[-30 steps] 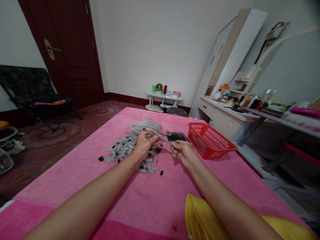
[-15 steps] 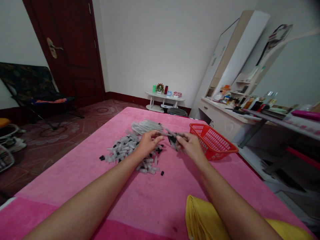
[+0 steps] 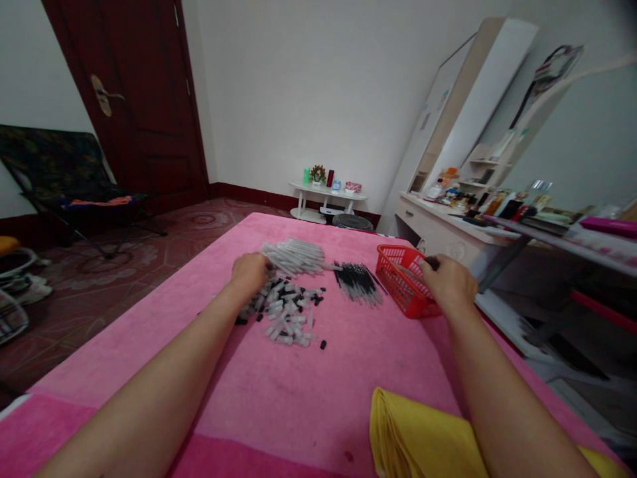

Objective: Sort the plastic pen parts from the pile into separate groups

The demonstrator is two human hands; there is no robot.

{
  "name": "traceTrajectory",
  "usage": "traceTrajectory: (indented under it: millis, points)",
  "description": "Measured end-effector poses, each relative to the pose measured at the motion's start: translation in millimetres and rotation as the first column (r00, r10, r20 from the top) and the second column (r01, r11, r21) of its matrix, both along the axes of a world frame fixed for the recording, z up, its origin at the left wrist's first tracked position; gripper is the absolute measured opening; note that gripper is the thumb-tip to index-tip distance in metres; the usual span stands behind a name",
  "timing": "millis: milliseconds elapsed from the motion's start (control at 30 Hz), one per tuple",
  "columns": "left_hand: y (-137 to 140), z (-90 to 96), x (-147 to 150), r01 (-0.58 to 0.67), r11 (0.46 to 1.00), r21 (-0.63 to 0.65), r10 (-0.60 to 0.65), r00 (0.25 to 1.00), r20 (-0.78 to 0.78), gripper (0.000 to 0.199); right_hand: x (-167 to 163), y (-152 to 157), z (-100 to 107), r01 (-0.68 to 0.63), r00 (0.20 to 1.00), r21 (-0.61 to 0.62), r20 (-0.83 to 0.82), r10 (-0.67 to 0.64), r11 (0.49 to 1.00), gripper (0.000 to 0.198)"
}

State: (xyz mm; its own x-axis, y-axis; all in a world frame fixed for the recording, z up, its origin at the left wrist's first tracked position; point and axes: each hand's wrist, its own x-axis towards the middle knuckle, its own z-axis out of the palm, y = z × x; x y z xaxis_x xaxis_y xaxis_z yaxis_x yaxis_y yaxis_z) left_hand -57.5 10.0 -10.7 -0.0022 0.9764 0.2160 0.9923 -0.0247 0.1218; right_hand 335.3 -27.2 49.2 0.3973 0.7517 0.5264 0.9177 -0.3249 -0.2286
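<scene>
My right hand [image 3: 452,284] is above the right side of the red plastic basket [image 3: 418,307], its fingers closed around a slim pen. The pen's dark end shows at the fingertips, and its pale barrel [image 3: 409,273] slants down into the basket. My left hand [image 3: 250,271] rests at the left of a heap of small clear and black caps [image 3: 286,312], fingers curled down; what they hold is hidden. Behind the caps lies a stack of pale, clear pen barrels [image 3: 296,255]. Between the heap and the basket is a bunch of thin refills with black ends [image 3: 358,282].
A pink cloth [image 3: 279,398] covers the table. A folded yellow cloth [image 3: 418,431] lies at the front right, under my right forearm. A single black cap [image 3: 323,344] sits apart from the heap. To the right stands a dresser [image 3: 438,229] with bottles.
My hands have moved apart from the middle. The right has gone right to the basket with a pen, and the left has moved left to the caps. The refill bunch is now uncovered.
</scene>
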Motion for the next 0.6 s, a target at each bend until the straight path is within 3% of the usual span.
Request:
traceTrajectory:
  millis: [100, 200, 300, 400, 500, 600]
  points:
    - [3, -1.4, -5, 0.007, 0.999, -0.043, -0.006, 1.0, 0.019, 0.04, -14, 0, -2, -0.167, 0.985, 0.139, 0.062, 0.159, 0.976, 0.033]
    - [4, -2.5, -7, 0.023, 0.999, -0.026, -0.023, 1.0, 0.008, 0.038, -39, -2, -8, -0.395, 0.919, 0.218, 0.093, 0.384, 0.892, 0.027]
    - [5, -2.4, -9, 0.035, 0.999, -0.026, -0.035, 0.999, 0.021, 0.033, -65, -5, -23, -0.549, 0.836, 0.094, 0.064, 0.545, 0.831, 0.023]
    - [7, -2.0, -11, 0.052, 0.998, -0.029, -0.051, 0.998, 0.042, 0.028, -86, -8, -43, -0.602, 0.793, -0.095, 0.042, 0.607, 0.793, 0.021]
    - [9, -2.3, -12, 0.071, 0.996, -0.056, -0.068, 0.996, 0.058, 0.026, -100, -12, -60, -0.603, 0.773, -0.267, 0.038, 0.634, 0.752, 0.02]
    - [10, -3.1, -10, 0.072, 0.994, -0.079, -0.067, 0.996, 0.057, 0.028, -108, -14, -70, -0.524, 0.812, -0.365, 0.059, 0.58, 0.77, 0.024]
